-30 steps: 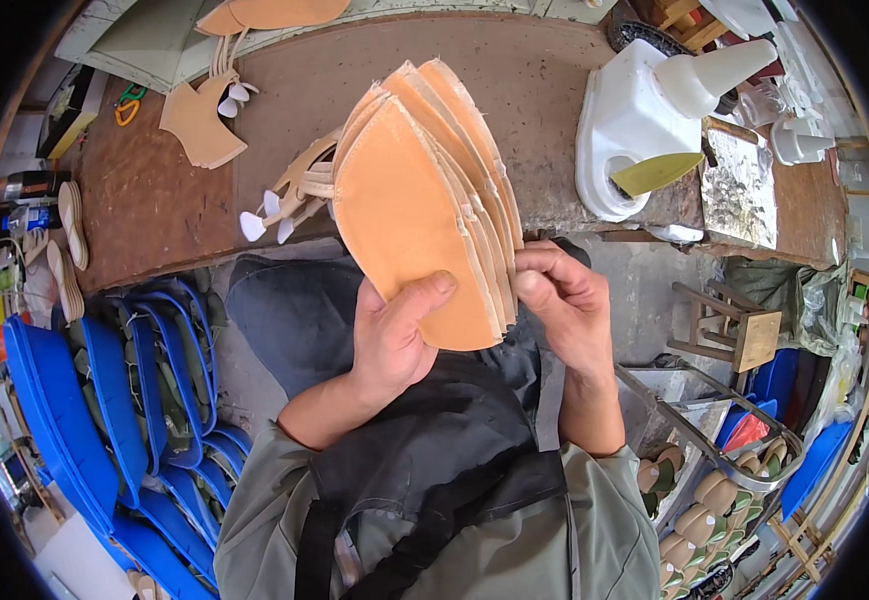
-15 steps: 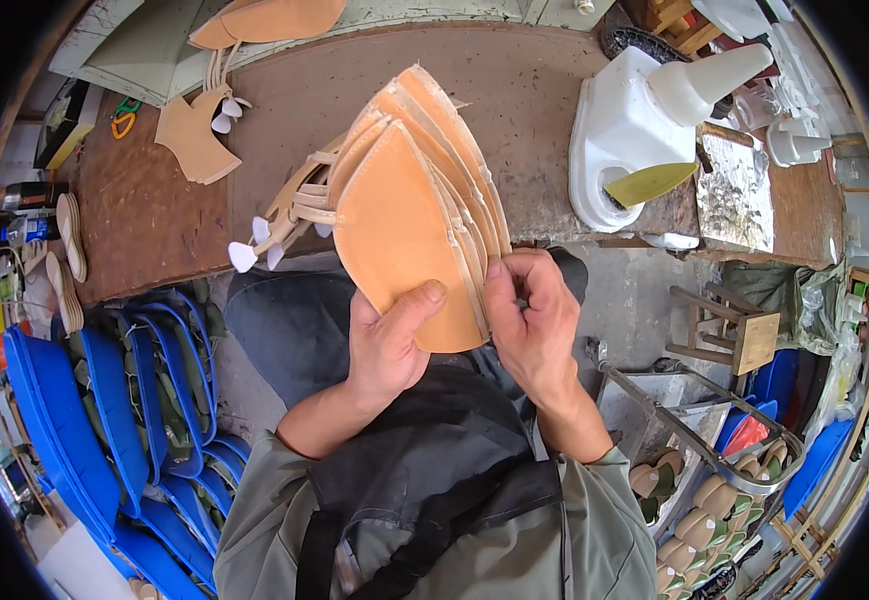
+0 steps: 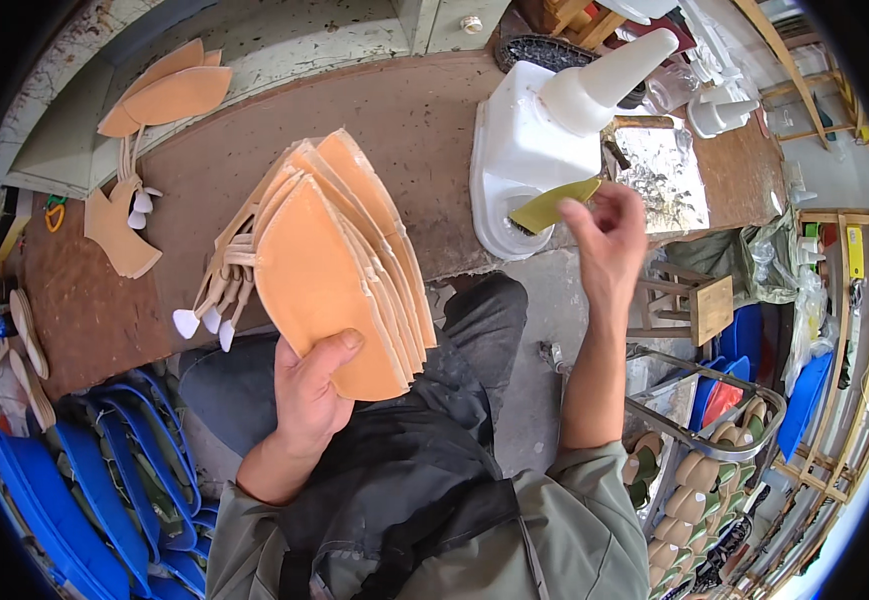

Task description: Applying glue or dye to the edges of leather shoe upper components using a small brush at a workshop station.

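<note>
My left hand [image 3: 312, 392] is closed on the lower part of a stack of tan leather shoe uppers [image 3: 319, 290], thumb flat on the front piece. The pieces are fanned, their pale edges to the right. From the stack's left side hang thin straps with white-tipped ends [image 3: 204, 318]. My right hand [image 3: 609, 235] is away from the stack, its thumb and curled fingers apart around the free end of a yellow-green handle [image 3: 554, 205]. That handle leans in the round cup of a white plastic glue container [image 3: 539, 130]; dark bristles show at its lower end. Whether fingers touch it is unclear.
More tan uppers [image 3: 179, 90] lie at the bench's back left, with orange-handled scissors [image 3: 55, 214] nearby. A hammer [image 3: 614, 152] lies behind the container. Blue trays [image 3: 64, 500] stand lower left. A wooden stool [image 3: 709, 308] and a rack of shoes [image 3: 694, 470] are at right.
My right hand has left the edge of the uppers and moved right to the yellow-green handle. My left hand still holds the stack, now lower. The view has turned to the right.
</note>
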Action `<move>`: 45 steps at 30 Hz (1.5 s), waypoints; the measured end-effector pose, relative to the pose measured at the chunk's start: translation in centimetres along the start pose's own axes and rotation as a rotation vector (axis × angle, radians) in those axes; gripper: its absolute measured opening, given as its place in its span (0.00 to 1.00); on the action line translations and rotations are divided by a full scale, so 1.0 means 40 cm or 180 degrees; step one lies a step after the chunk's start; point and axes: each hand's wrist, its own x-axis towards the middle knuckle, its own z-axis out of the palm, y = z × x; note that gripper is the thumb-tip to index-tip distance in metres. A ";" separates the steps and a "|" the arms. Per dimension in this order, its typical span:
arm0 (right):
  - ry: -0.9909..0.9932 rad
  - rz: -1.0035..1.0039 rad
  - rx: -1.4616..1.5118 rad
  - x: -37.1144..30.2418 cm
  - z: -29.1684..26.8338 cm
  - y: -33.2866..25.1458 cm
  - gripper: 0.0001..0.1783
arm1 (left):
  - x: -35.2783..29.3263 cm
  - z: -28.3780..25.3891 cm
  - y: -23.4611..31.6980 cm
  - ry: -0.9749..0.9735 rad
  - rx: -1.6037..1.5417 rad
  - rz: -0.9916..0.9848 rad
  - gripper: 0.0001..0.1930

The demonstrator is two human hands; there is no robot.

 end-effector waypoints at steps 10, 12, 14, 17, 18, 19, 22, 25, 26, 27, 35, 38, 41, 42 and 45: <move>0.0139 -0.0221 0.1181 -0.046 -0.102 -0.084 0.10 | 0.020 0.018 0.014 -0.0074 -0.0223 -0.0339 0.19; -0.0339 -0.0463 0.0615 -0.049 -0.078 -0.012 0.09 | 0.020 0.020 0.018 -0.0067 -0.0195 -0.0347 0.19; -0.0732 -0.0748 0.0105 -0.051 -0.069 0.009 0.10 | 0.023 0.019 0.022 -0.0096 -0.0237 -0.0379 0.19; -0.1247 -0.0964 -0.0616 -0.076 -0.082 -0.025 0.10 | 0.021 0.012 0.032 -0.0083 -0.0177 -0.0367 0.18; -0.1273 -0.0966 -0.0592 -0.068 -0.078 -0.031 0.10 | 0.018 0.009 0.036 -0.0051 -0.0171 -0.0353 0.18; -0.1142 -0.1026 -0.0543 -0.059 -0.073 -0.035 0.09 | 0.015 0.009 0.040 -0.0050 -0.0179 -0.0349 0.18; -0.1154 -0.0891 -0.0451 -0.038 -0.062 -0.039 0.08 | 0.007 0.015 0.050 -0.0028 -0.0152 -0.0350 0.18; -0.1264 -0.0180 0.0152 -0.050 -0.095 -0.037 0.05 | 0.009 0.011 0.042 -0.0067 -0.0192 -0.0384 0.18; -0.0968 -0.0311 -0.0078 -0.046 -0.084 -0.036 0.04 | 0.007 0.008 0.039 -0.0135 -0.0265 -0.0424 0.18; -0.1005 -0.0062 -0.0100 -0.050 -0.075 -0.034 0.04 | 0.002 0.007 0.044 -0.0184 -0.0332 -0.0464 0.18; -0.1313 -0.0383 0.1700 -0.117 -0.051 -0.156 0.08 | 0.003 0.006 0.044 -0.0248 -0.0405 -0.0494 0.17; -0.1881 -0.0555 0.1408 -0.128 0.031 -0.203 0.08 | 0.003 -0.004 0.044 -0.0265 -0.0395 -0.0474 0.17; -0.2071 -0.0915 0.1061 -0.113 0.075 -0.212 0.07 | -0.001 -0.001 0.045 -0.0203 -0.0332 -0.0530 0.16; -0.2089 -0.0903 0.1052 -0.105 0.089 -0.217 0.07 | -0.003 0.000 0.045 -0.0159 -0.0316 -0.0602 0.15; -0.1653 -0.1266 0.1002 -0.062 0.117 -0.228 0.05 | -0.006 0.009 0.044 -0.0165 -0.0334 -0.0570 0.15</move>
